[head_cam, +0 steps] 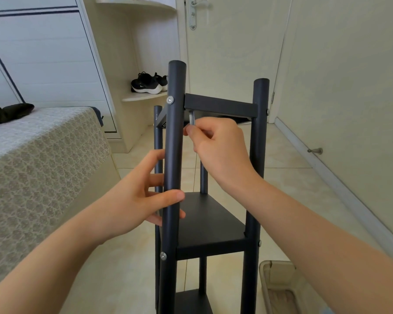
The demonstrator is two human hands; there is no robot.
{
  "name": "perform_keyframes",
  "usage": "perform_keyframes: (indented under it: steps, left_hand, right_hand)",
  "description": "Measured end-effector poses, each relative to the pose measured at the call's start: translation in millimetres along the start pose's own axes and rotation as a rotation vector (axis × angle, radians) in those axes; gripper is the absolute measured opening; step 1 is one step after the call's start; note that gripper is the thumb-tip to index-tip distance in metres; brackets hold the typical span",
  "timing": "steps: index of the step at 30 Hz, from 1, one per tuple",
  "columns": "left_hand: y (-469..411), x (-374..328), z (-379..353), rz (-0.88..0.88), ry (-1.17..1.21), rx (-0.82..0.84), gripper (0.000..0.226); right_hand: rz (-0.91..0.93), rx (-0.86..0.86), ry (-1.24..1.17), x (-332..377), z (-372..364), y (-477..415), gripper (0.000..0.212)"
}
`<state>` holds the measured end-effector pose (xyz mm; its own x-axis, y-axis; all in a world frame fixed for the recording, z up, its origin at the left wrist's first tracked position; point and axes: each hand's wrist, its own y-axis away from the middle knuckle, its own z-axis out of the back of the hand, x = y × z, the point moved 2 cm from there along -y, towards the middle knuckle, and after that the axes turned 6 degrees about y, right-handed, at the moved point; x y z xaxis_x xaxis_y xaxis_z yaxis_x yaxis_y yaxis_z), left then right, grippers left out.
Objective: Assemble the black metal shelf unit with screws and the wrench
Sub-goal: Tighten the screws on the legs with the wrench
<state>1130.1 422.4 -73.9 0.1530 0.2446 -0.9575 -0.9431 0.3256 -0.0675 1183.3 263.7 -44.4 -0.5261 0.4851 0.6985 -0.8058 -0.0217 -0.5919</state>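
Bedroom, mid-assembly: the shelf unit (pixel 210 220) stands upright on the tile floor (pixel 288 177) directly in front of me, between the bed (pixel 39 155) and the wall. My left hand (pixel 132 200) grips the front post (pixel 175 123) to steady the frame, with the thumb across its near face and the fingers curled behind it. My right hand (pixel 220 146) pinches the short silver wrench (pixel 191 117) between thumb and fingertips. The tool points up under the top shelf (pixel 220 105), just inside that post. A screw (pixel 170 100) head shows on the post's outer face at the same level. I cannot tell whether the wrench is seated on anything, because its upper end is lost in the shadow under the shelf.

By my reading, the step in hand is tightening the top shelf's joint at this corner. The middle shelf shows screw heads at both front posts and a third shelf sits below it, so the job looks well along. The next move calls for short turns of the wrench in the cramped space beneath the shelf. The tool will likely need reseating after each small swing, while my left hand stops the post from twisting. Then the other corners of the top shelf would want the same check.
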Motion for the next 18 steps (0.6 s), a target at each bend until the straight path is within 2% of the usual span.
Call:
perform_keyframes:
  steps: [11,18]
  left_hand:
    - [2,-1,-2,0.004,-0.002,0.028,0.065]
    - [4,-1,3,0.021,0.012,0.013,0.065]
  right_hand:
    - [0.104,-0.169,0.072,-12,-13,-3,0.033]
    - [0.151,-0.264,0.024,-17,-33,-7,0.025]
